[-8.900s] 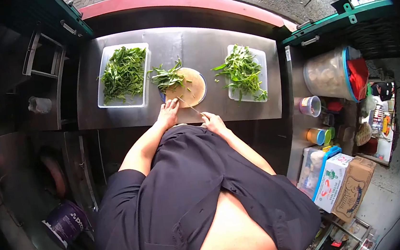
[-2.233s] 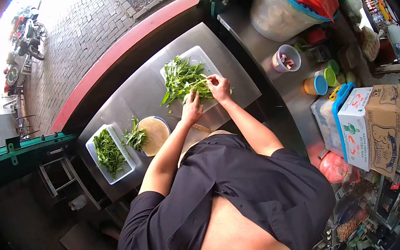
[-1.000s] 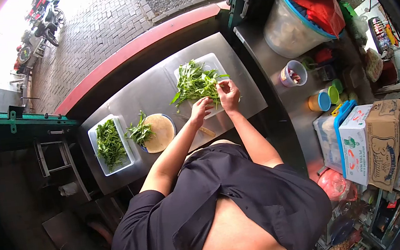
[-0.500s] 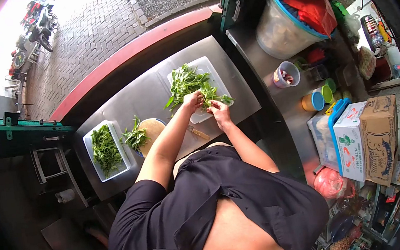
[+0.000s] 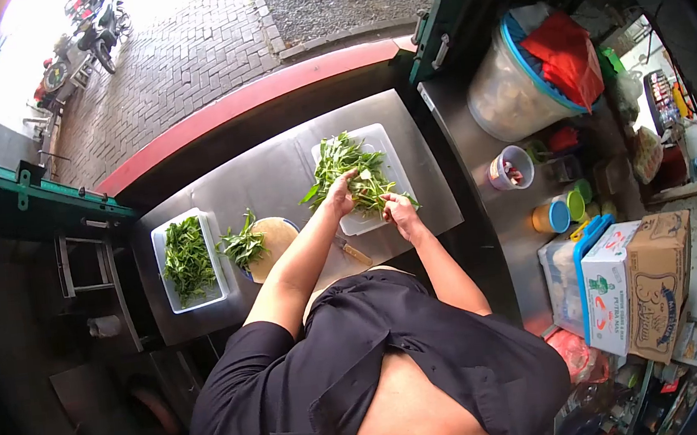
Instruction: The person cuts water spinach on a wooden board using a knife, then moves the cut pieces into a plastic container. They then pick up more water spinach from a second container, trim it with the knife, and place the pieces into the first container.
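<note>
A long stainless-steel table (image 5: 265, 177) stretches before a person in a dark short-sleeved shirt (image 5: 376, 332), both bare forearms extended over its near edge. On the right half sits a rectangular translucent white plastic tray (image 5: 393, 163), loaded with a loose heap of long-stemmed bright green leaves (image 5: 346, 157), some spilling past its left rim. At the far left, well apart, a rectangular white plastic tub (image 5: 217, 268) holds a fuller mass of cut-looking dark green leaves (image 5: 187, 262). Between them lies a round tan chopping board (image 5: 274, 238), partly hidden by the left forearm, with a small bunch of slender green leaves (image 5: 243, 247) across its left side.

The left hand (image 5: 341, 195) rests against the heap, thumb raised; how firmly its fingers close cannot be told. The right hand (image 5: 401, 212), at the tray's near right side, has thumb and fingers pinched on stem ends. The greens look light, limp and easily bruised, the stems somewhat firmer and prone to tangle; they are probably best gripped in a gathered bundle by the stems, sparing the leaves. A wooden-handled knife (image 5: 355, 253) lies untouched on the steel beside the left forearm.
</note>
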Available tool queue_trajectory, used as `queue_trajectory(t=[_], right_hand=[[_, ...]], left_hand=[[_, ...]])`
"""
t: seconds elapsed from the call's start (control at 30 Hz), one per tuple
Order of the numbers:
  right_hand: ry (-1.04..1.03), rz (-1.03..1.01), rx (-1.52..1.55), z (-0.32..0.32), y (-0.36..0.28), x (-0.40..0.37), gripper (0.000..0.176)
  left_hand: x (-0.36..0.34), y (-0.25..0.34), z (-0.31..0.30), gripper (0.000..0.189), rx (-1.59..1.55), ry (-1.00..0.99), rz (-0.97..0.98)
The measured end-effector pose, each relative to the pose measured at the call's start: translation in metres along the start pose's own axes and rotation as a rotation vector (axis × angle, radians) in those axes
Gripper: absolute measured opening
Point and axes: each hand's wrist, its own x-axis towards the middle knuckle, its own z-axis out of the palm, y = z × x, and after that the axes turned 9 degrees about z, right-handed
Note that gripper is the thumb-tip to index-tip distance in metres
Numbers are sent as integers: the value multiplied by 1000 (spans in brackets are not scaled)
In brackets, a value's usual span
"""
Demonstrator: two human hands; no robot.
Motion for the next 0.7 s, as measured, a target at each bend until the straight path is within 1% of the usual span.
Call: queue_trajectory(t=[0.03,0.1,0.13,0.17,0.23,0.27,0.3,0.33,0.37,0.4,0.43,0.47,0.5,0.53,0.57,0.63,0.7], right_hand=[[4,12,-69,5,-8,-3,29],[-39,25,-57,16,-26,-16,28],[-126,-29,-1,24,-37,-27,27],[-209,-85,54,30,-46,-35,27],[-232,-68,76,33,-49,-36,25],[-169,-67,48,34,-45,-32,24],[-110,-70,17,33,-40,-23,23],[-114,-128,-36,33,-34,-16,23],[-125,-128,-45,39,-37,-18,23],[-122,-167,-40,47,-38,-25,23],[-113,-199,-32,54,-36,-32,25],[-123,-248,-5,54,-23,-21,26],[-86,-316,32,58,-13,-15,29],[-23,-310,83,65,-9,-16,30],[40,-305,131,69,-3,-16,31],[70,-349,78,80,6,-17,31],[-3,-377,-90,78,33,1,27]], left_hand=[[-5,0,3,23,-27,25,3],[-10,-4,3,26,-90,3,-4],[-47,9,18,31,37,-43,20],[-31,1,3,33,-126,23,21],[7,-22,-36,33,60,55,106],[7,-14,-38,26,175,21,-72],[11,-19,-52,24,410,-80,-22],[14,-27,-63,28,572,-40,56],[16,-36,-74,32,731,8,133],[-24,-26,-39,45,955,101,424],[0,-35,-59,51,939,2,503],[-18,-30,-48,51,824,-4,463],[-42,-23,-30,51,710,-12,425],[-52,-26,-16,43,587,213,399],[-52,-25,-24,39,560,141,316],[-53,-38,-31,34,270,260,301],[-92,-30,-26,31,142,11,280]])
